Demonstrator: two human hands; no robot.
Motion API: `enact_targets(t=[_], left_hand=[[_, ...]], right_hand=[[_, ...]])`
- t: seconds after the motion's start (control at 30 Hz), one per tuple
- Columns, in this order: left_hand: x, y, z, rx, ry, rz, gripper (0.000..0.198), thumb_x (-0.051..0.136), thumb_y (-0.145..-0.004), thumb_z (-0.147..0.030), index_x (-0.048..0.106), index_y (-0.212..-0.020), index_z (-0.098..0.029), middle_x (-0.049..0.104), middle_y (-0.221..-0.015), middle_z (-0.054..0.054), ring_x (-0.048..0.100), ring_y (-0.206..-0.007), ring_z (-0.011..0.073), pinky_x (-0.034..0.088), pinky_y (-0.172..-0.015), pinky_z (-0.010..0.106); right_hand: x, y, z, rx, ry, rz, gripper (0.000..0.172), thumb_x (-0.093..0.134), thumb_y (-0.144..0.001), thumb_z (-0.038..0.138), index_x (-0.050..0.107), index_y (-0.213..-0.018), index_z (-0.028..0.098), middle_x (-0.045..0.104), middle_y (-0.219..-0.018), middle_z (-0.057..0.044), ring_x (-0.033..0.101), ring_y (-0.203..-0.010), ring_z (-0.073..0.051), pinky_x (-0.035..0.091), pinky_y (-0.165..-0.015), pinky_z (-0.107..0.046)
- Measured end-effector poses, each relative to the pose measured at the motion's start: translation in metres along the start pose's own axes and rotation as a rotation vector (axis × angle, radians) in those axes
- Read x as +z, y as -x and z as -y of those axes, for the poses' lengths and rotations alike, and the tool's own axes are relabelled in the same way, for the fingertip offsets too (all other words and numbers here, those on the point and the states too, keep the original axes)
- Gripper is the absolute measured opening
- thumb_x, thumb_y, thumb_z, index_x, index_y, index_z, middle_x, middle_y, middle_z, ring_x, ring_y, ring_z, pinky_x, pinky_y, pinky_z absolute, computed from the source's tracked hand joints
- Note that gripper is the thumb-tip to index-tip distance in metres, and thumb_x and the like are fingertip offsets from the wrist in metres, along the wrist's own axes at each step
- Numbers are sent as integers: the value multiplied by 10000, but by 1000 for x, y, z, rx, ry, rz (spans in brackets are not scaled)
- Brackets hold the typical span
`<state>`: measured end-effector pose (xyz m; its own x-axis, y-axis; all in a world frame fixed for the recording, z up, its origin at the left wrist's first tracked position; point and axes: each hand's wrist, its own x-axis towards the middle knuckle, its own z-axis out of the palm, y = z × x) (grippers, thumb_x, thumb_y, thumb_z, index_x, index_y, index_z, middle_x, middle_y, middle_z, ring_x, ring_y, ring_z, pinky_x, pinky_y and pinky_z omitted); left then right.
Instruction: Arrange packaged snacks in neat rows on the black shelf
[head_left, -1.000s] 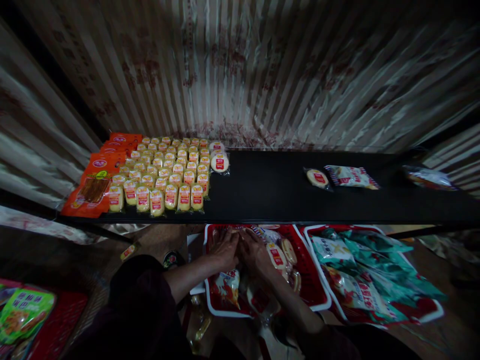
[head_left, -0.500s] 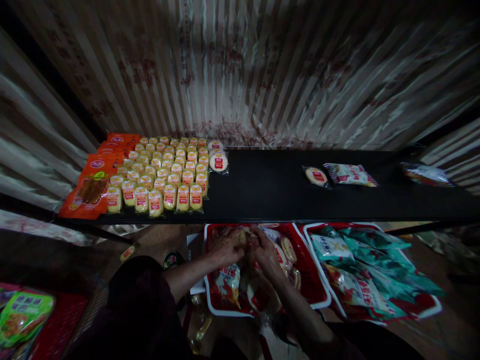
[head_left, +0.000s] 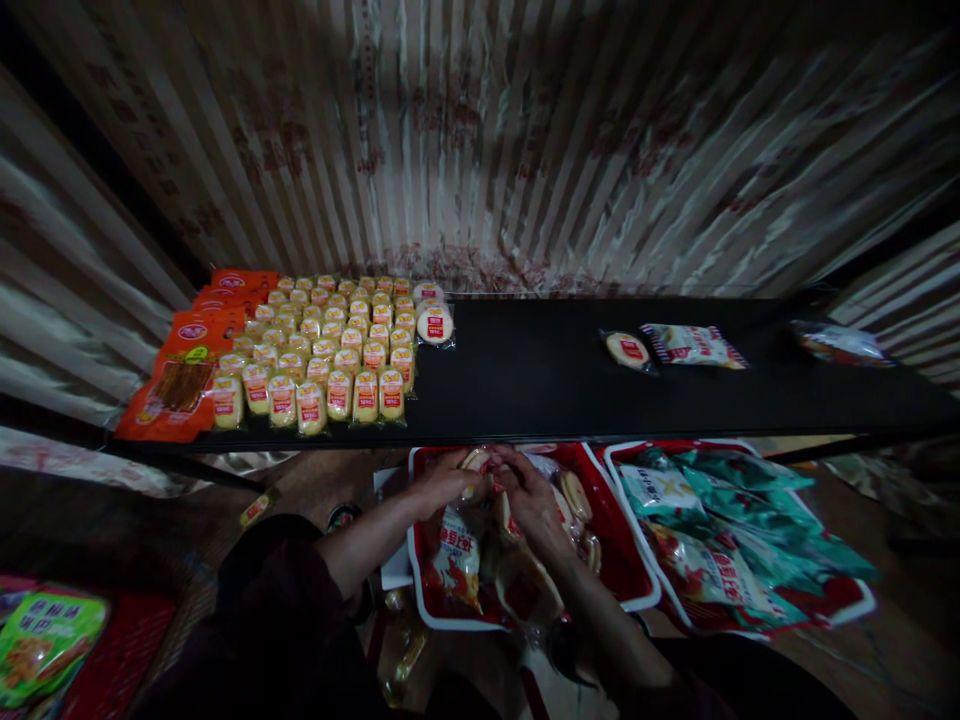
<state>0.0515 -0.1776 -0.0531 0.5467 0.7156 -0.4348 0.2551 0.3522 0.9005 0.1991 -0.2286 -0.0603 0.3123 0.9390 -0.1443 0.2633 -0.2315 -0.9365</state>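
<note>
Over the red basket [head_left: 628, 575] with a white rim, my left hand [head_left: 444, 482] is closed around a round wrapped cake [head_left: 475, 461]. My right hand [head_left: 529, 492] meets it from the other side, its fingers closed at the edge of the same wrapped cake; their tips are partly hidden. Below my hands, the basket holds more round wrapped cakes [head_left: 576, 497] and a white snack bag with red print [head_left: 456, 555].
On the black shelf [head_left: 517, 375] stand rows of small yellow wrapped cakes [head_left: 339, 392], orange packets [head_left: 180, 375], round white cakes [head_left: 435, 324] and a striped packet [head_left: 694, 346]. A second basket [head_left: 862, 610] holds green bags [head_left: 765, 540]. A green packet [head_left: 52, 640] lies lower left.
My hands have risen slightly, and the round cake between them now shows more clearly. The things on the shelf have stayed in place.
</note>
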Motion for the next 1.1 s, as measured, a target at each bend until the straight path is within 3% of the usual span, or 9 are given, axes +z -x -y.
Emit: enact_targets(t=[0.33,0.73,0.97,1.1], left_hand=[[-2,-1,-2,-80,310,46,356,620,-612,-225,676,-955,-149,682,-793,6,590,-689,140,428,-672,246],[-4,4,-8,-86,350,116,299,627,-588,-242,678,-870,-156,664,-727,-14,578,-655,125,411,-648,238],[-12,7,-14,-108,233,251,170,648,-539,-211,669,-699,-159,630,-628,-37,541,-613,124,377,-603,246],[-18,7,-14,-121,201,296,177,707,-533,-270,666,-666,-160,616,-610,-32,533,-599,122,360,-582,246]], right_hand=[[-6,-1,7,-146,143,-75,346,507,-773,398,656,-1005,187,683,-1050,-103,627,-972,-246,468,-920,-428],[-15,8,12,-87,119,-64,431,539,-775,482,648,-1053,170,698,-1051,-115,646,-977,-273,503,-882,-445],[-20,14,25,-13,-5,141,495,613,-770,500,589,-1185,231,702,-1063,-62,653,-981,-241,524,-867,-401],[-18,13,29,31,-100,323,416,659,-721,529,648,-1007,228,711,-983,-34,662,-907,-222,535,-826,-380]])
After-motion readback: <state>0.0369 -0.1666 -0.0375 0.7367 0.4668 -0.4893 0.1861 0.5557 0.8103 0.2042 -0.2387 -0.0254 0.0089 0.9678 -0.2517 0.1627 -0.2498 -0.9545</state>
